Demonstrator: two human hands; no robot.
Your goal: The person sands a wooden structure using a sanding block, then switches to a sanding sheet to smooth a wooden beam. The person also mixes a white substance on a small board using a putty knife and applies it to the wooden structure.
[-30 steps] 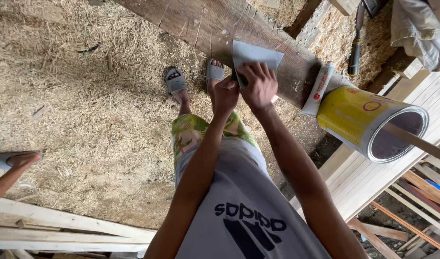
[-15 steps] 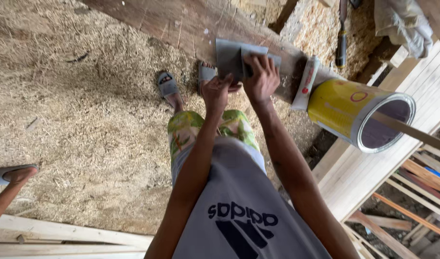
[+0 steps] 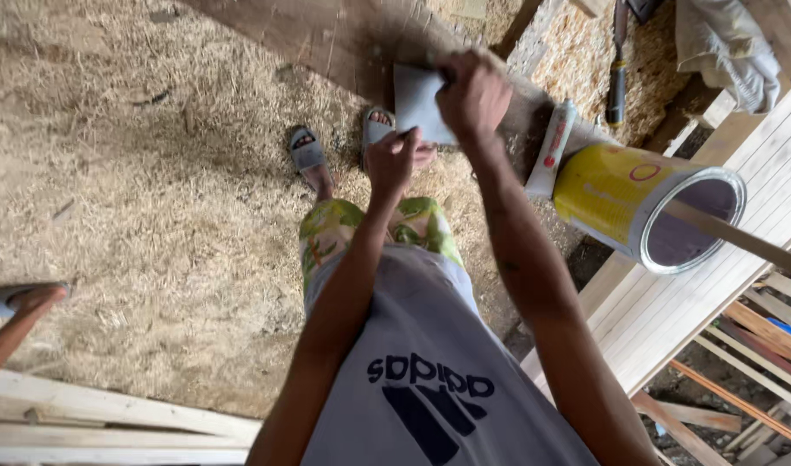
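I am at the sheet-handling step: my right hand (image 3: 471, 93) is closed on the top edge of the grey sandpaper sheet (image 3: 417, 102), holding it against the dark wooden plank (image 3: 344, 39), while my left hand (image 3: 392, 160) pinches its lower edge. By my judgement, the next move calls for a firm two-handed grip and a straight line across the sheet, kept clear of the white tube (image 3: 552, 148) and the yellow can (image 3: 647, 205) just beside it.

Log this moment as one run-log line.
left hand: pinching grey sheet lower edge | right hand: gripping sheet top | sheet: over dark plank | yellow can: right, open
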